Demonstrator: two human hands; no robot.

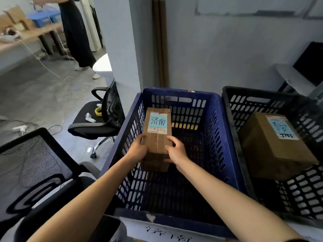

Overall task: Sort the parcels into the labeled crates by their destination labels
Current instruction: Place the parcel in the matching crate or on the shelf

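We hold the parcel [156, 141] between left hand [138, 151] and right hand [176, 151], fingers [172, 139] curled round its sides, inside the blue crate [176, 92] near its left wall.

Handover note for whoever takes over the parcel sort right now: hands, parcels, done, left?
Hands: left hand and right hand both grip the brown cardboard parcel labelled 济南, inside the blue plastic crate, whose front tag appears to match.
Done: a second brown cardboard parcel lies in the black plastic crate at right.
Left: release the gripped parcel; no other parcels in view.
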